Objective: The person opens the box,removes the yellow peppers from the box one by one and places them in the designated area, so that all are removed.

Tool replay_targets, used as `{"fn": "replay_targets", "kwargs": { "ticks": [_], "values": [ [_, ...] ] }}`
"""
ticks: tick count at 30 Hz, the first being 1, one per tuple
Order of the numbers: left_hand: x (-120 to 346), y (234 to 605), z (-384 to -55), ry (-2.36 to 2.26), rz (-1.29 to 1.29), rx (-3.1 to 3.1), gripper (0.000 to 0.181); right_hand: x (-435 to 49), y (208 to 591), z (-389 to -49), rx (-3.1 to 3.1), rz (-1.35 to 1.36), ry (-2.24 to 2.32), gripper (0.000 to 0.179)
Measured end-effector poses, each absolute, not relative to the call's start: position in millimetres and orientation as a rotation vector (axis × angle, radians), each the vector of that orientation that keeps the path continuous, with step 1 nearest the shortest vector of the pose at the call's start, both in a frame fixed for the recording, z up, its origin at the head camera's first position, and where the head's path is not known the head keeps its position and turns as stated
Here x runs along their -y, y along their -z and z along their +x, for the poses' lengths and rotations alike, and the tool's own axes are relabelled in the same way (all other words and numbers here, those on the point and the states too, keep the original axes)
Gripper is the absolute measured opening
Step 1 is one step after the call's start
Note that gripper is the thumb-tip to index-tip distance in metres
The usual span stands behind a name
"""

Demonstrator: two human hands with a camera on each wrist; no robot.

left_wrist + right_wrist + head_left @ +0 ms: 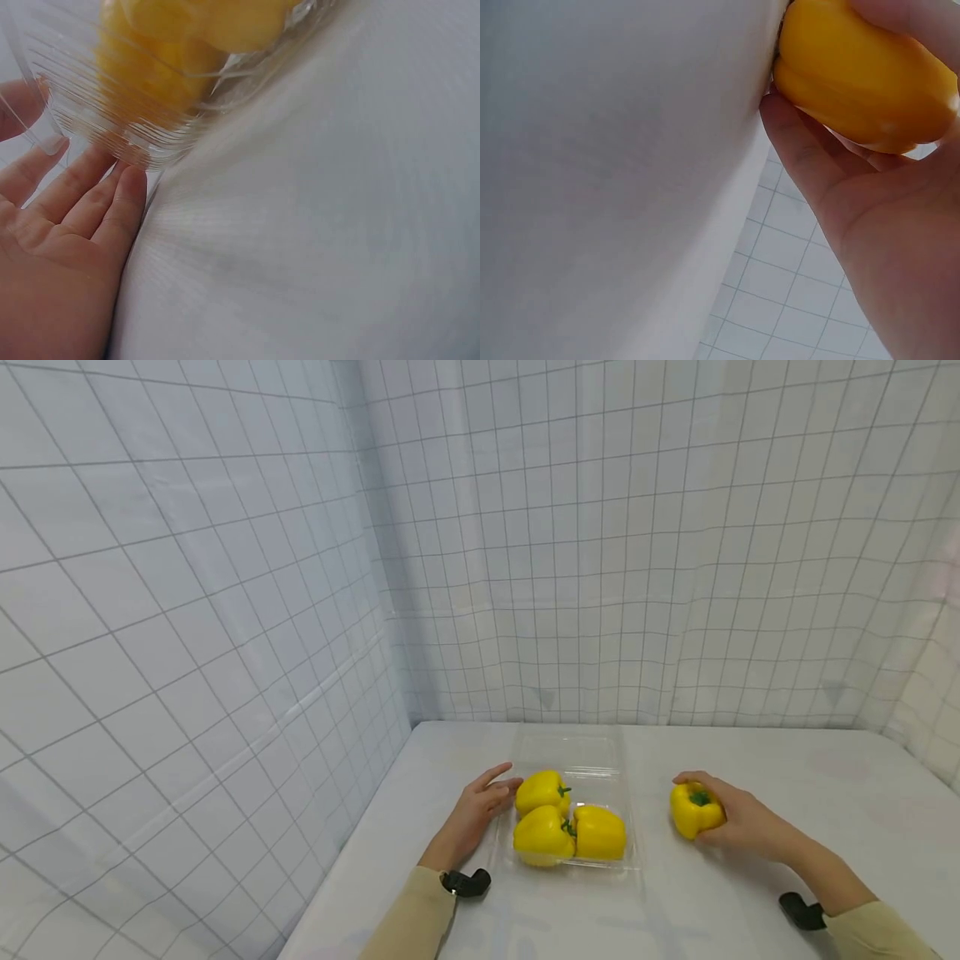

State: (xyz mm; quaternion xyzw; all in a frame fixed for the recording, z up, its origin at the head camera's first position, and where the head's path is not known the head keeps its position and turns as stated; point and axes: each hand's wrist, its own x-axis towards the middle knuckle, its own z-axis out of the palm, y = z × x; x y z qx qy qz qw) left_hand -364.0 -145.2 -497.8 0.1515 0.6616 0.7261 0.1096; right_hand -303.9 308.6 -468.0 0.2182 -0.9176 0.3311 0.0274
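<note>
On the right side of the table, my right hand [738, 818] grips a yellow bell pepper [693, 810], its green stem facing up. In the right wrist view, the fingers and thumb curl round that pepper [862, 75]. A clear plastic clamshell container [611, 789] lies with its lid [567, 747] folded back behind it. Three yellow bell peppers sit inside: one at the back left [542, 793], one at the front left [542, 837] and one at the front right [600, 833]. My left hand [480, 810] touches the container's left side with fairly straight fingers, seen also in the left wrist view [71, 232].
A white-covered table [750, 910] lies under everything. Grid-patterned white curtains [637, 543] hang behind it and along the left [187, 610] and right sides. A black band with a small device [467, 883] is on the left wrist, another [801, 912] on the right.
</note>
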Motion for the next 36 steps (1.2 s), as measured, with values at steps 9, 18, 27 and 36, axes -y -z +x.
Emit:
{"fn": "replay_targets", "kwargs": {
  "ticks": [9, 18, 27, 36],
  "values": [
    [146.1, 497.8, -364.8, -2.142, 0.441, -1.933, 0.057, -310.2, 460.9, -305.1, 2.862, 0.677, -0.975, 0.101],
    [147.7, 497.1, -364.6, -2.137, 0.437, -1.938, 0.058, -312.9, 446.5, -300.1, 2.811, 0.738, -1.025, 0.100],
    [147.8, 493.8, -366.8, -2.123, 0.455, -1.949, 0.057, -314.9, 438.3, -297.6, 2.741, 0.790, -1.034, 0.093],
    [145.7, 498.1, -366.5, -2.128, 0.439, -1.944, 0.057, -304.4, 423.2, -288.5, 2.708, 0.758, -0.921, 0.084]
  ]
}}
